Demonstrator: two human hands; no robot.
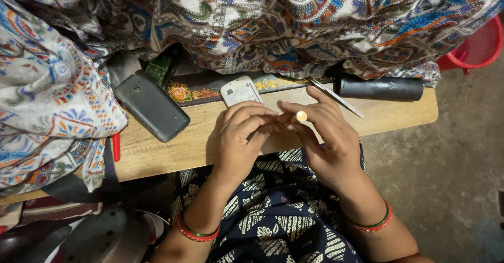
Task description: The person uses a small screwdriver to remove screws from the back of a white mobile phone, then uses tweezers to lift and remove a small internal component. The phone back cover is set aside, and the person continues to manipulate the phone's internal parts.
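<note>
You hold a small round object (301, 116) with a pale, shiny face, pinched between the fingertips of both hands above the front edge of the wooden board (157, 150). It looks tiny, light and hard, probably slick, so it could slip out easily; grip it by its rim, as you do now, not by the face. What it is exactly cannot be told at this size.

Your left hand (239, 137) is curled, its fingertips closed against the object from the left. Your right hand (325, 137) meets it from the right, thumb and forefinger pinching the piece, so the hands are together.

Just behind your left hand lies a white phone-like device (239, 90). A thin metal tool (336, 97), perhaps tweezers, lies behind your right hand. Toward the board's right back corner rests a black cylinder (380, 88), shut, contents hidden. A dark grey case (151, 105) lies at the left. A red tub (480, 45) stands beyond the right end; its inside does not show. Patterned cloth (273, 16) hangs over the back edge.
</note>
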